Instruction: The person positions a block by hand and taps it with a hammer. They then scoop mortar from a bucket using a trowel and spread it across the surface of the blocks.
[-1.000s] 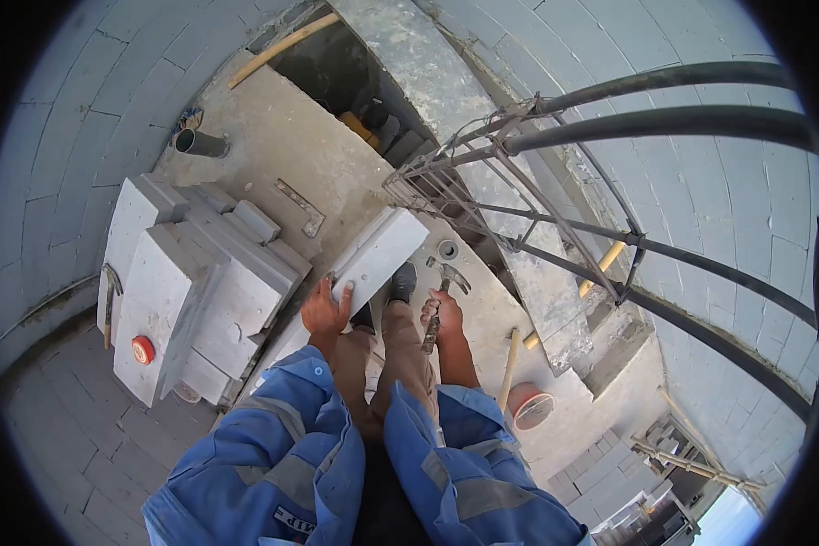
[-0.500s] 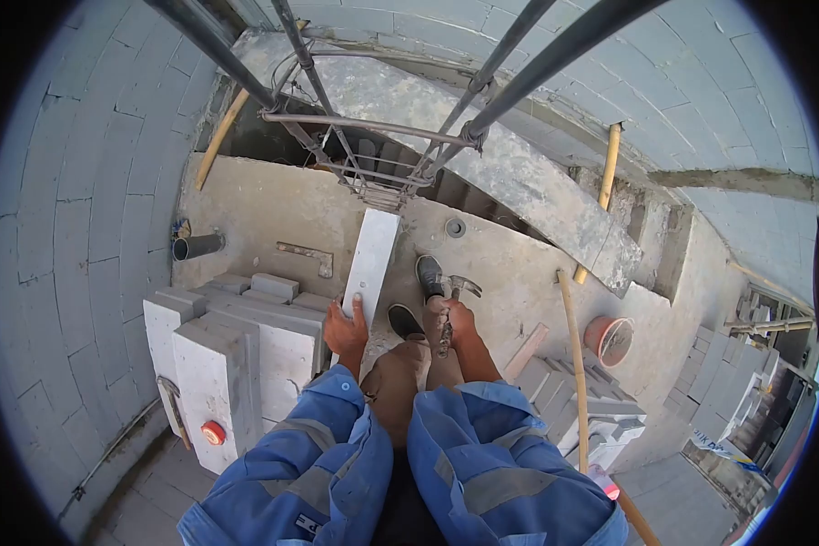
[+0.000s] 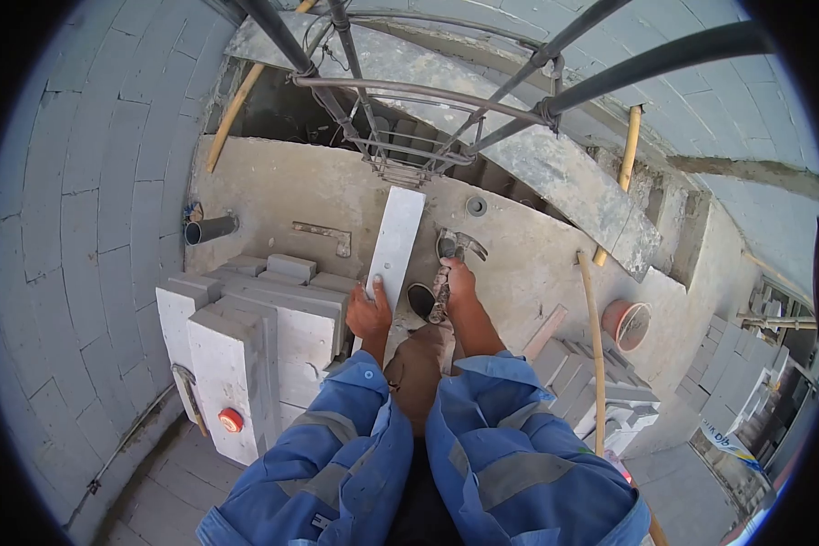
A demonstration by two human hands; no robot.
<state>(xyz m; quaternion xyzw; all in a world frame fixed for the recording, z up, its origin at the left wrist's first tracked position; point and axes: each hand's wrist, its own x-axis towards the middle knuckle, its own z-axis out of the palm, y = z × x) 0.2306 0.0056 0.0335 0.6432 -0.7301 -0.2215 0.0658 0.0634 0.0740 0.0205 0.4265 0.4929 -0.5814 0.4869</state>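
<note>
My left hand (image 3: 369, 311) grips the near part of a long, narrow white block (image 3: 397, 238), thumb on its upper face and fingers over its left edge. The block has small dents on that face, and its far end is beside the metal frame. In my right hand (image 3: 459, 280) is a claw hammer (image 3: 464, 244), fingers wrapped round its mortar-stained handle. Its head points away from me, to the right of the block and apart from it. My hand covers part of the handle.
White blocks (image 3: 232, 378) are stacked left, with a red round object (image 3: 230, 419) on one. A metal frame (image 3: 419, 89) rises ahead by a stair opening. A rusty angled tool (image 3: 326, 235), pipe stub (image 3: 211, 229), bucket (image 3: 626, 325), wooden pole (image 3: 593, 355) and more blocks (image 3: 582, 378) surround me.
The camera view has shifted slightly. My right hand has moved the hammer forward, away from my body. My left hand keeps its hold on the white block.
</note>
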